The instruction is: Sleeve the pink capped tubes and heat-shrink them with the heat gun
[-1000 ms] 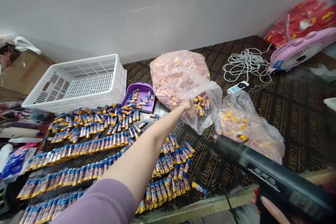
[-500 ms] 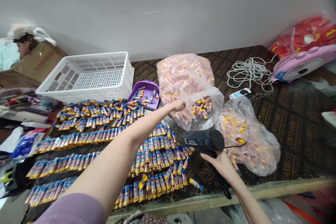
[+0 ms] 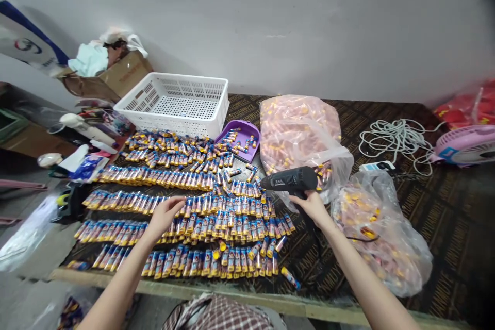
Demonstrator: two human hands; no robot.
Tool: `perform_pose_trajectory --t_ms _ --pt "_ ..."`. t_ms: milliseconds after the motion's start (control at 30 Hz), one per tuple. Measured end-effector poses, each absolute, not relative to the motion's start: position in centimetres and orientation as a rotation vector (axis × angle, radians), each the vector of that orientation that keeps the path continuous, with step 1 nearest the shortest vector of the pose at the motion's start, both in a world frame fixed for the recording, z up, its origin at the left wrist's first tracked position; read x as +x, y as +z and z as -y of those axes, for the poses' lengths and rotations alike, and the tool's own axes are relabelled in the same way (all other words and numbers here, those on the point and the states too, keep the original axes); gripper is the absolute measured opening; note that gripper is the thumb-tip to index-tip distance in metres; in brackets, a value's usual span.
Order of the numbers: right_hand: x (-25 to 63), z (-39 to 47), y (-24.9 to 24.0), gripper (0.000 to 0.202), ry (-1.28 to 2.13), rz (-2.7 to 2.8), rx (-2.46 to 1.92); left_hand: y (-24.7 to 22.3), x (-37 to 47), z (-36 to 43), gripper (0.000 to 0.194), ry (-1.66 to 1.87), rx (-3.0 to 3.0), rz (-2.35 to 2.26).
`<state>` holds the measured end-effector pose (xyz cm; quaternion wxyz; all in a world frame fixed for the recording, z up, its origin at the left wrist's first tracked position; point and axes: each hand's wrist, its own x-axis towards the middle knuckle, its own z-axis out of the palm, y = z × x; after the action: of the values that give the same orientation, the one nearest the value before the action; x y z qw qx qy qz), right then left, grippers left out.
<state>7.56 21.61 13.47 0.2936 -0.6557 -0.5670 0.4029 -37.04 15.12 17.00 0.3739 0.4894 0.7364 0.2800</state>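
My right hand (image 3: 314, 208) is wrapped round the handle of a black hair dryer (image 3: 290, 179). Its nozzle points left, above the small tubes. My left hand (image 3: 166, 214) hovers over or touches the rows of small tubes (image 3: 154, 178); its fingers are stretched out, and nothing shows in them. These tubes have blue tops, yellow bottoms and printed wraps, and lie in several rows. A looser heap of them (image 3: 170, 149) lies behind, near a purple dustpan-like tray (image 3: 251, 152) with several tubes in it. One lone tube (image 3: 290, 277) lies near the front edge.
A white plastic crate (image 3: 209, 128) stands at the back left. To the right are a large clear bag (image 3: 299, 113) and a smaller one (image 3: 381, 237), both full of pink-and-yellow tubes, a coiled white cable (image 3: 390, 139) and a pink fan (image 3: 464, 144). A wooden edge (image 3: 305, 308) runs along the front.
My left hand has come back from the large clear bag to the tube rows on the left. The hair dryer stays in my right hand. The view has turned left.
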Motion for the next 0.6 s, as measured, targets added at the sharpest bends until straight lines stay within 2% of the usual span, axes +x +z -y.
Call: perform_pose_trajectory --t_ms 267,600 --pt "4.9 -21.8 15.2 0.037 1.116 1.671 -1.65 12.0 -43.4 0.4 0.057 0.871 0.704 -2.068" --pt "-0.2 -21.5 16.1 0.037 1.134 1.777 -1.542 11.2 -43.6 3.1 0.061 0.885 0.751 -2.041"
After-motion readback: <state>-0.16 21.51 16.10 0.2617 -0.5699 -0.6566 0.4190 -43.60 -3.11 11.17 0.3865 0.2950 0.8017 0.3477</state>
